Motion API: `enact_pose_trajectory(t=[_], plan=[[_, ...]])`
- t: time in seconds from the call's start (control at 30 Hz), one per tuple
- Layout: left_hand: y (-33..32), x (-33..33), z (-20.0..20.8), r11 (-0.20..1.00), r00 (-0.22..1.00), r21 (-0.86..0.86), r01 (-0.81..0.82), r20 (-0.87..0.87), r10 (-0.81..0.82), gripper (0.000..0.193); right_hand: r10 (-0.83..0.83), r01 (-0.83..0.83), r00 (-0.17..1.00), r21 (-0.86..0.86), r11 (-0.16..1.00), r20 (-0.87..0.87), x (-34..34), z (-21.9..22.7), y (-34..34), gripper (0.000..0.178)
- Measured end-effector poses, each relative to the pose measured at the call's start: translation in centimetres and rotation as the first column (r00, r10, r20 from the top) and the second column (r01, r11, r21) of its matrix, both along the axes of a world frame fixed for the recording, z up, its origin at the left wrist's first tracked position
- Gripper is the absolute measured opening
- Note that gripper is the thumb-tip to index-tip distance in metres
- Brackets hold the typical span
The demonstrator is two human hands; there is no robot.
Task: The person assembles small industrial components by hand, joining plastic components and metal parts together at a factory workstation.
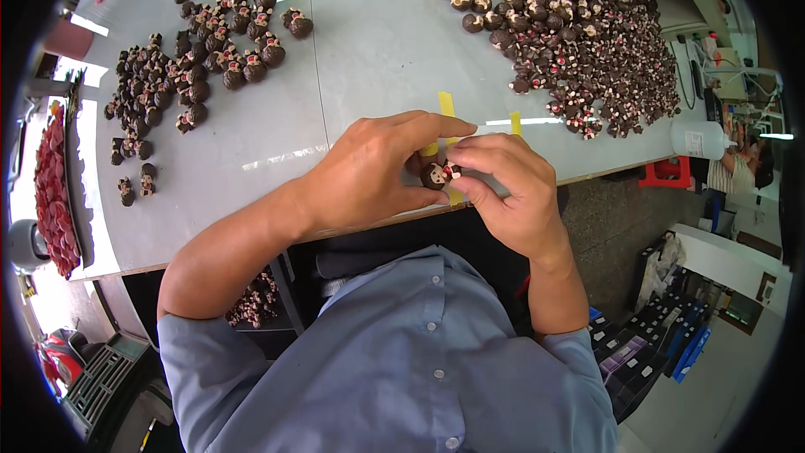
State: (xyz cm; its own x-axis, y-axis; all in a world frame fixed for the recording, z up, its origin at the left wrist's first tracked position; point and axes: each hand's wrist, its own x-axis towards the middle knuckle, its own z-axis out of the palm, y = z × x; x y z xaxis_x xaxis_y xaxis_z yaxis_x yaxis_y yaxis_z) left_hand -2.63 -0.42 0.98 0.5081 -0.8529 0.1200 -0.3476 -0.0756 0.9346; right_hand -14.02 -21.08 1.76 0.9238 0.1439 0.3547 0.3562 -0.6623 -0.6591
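Note:
A small dark brown figurine (pixel 436 174) with a pale face and a pink spot sits between my two hands, just above the table's near edge. My left hand (pixel 377 172) pinches it from the left with thumb and fingers. From the right, my right hand (pixel 503 189) grips it too, fingertips at its front. A large heap of similar brown figurines (pixel 579 33) lies at the far right of the grey table (pixel 377 42). Another looser group of figurines (pixel 193 67) spreads over the far left.
Yellow tape strips (pixel 447 105) are stuck to the table behind my hands. A white squeeze bottle (pixel 700 140) stands at the right edge, a red stool (pixel 667 172) below it. More figurines (pixel 256 298) sit under the table. A tray of pink pieces (pixel 54 197) is far left.

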Motion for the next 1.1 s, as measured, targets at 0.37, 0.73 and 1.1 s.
enact_pose_trajectory(t=[0.37, 0.73, 1.1], plan=[[-0.1, 1.1, -2.4, 0.988, 0.820, -0.125, -0.092, 0.553, 0.147, 0.036, -0.377, 0.361, 0.919, 0.133, 0.923, 0.116, -2.0, -1.8, -3.7, 0.010], [-0.6, 4.0, -2.4, 0.917, 0.607, -0.072, -0.393, 0.729, 0.317, 0.038, -0.374, 0.370, 0.890, 0.065, 0.927, 0.262, -1.2, -5.0, -4.4, 0.008], [4.5, 13.5, -3.1, 0.499, 0.273, 0.102, -0.860, 0.920, 0.282, 0.041, -0.361, 0.359, 0.888, 0.060, 0.931, 0.286, -1.2, -5.3, -4.5, 0.007]])
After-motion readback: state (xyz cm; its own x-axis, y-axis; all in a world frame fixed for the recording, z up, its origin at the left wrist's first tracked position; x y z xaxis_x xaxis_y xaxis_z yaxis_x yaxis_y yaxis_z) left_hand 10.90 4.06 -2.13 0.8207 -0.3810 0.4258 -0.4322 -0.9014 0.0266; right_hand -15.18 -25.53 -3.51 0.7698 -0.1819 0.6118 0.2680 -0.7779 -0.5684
